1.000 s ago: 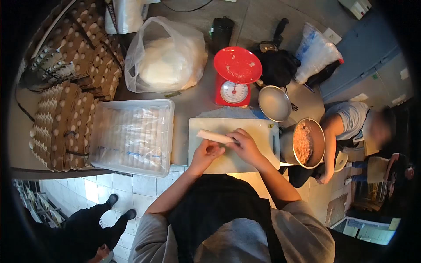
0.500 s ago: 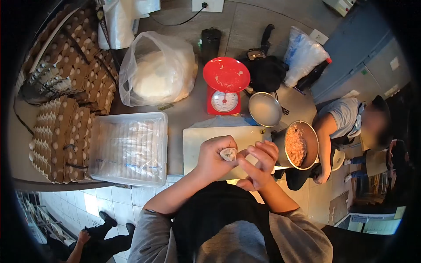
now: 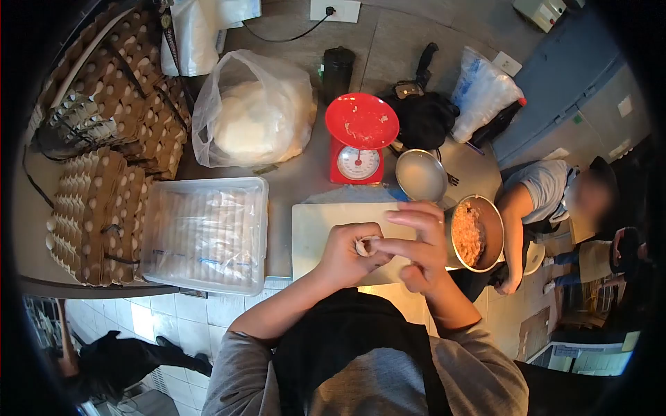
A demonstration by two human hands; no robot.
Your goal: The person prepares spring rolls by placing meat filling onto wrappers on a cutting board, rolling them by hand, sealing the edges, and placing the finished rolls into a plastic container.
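Note:
My left hand [image 3: 350,258] is closed around a pale uncooked spring roll [image 3: 363,245], with its end facing up out of the fist. My right hand [image 3: 424,249] is beside it, fingers apart, and its index finger reaches onto the roll's end. Most of the roll is hidden inside the left hand. Both hands are over the near part of a white cutting board [image 3: 316,225]. To the right of the board stands a metal pot [image 3: 494,239] holding orange-pink minced filling [image 3: 468,236].
A clear plastic box [image 3: 261,236] of long pale rolls stands left of the board. Behind are a bagged white mass [image 3: 253,121], a red scale [image 3: 356,165] and a metal bowl [image 3: 421,175]. Egg trays [image 3: 94,215] are stacked at far left. A person [image 3: 538,194] sits beyond the pot.
My right index finger has moved onto the roll's end, and the right hand has turned with its fingers higher. The left hand stays closed around the roll. A person at lower left has shifted.

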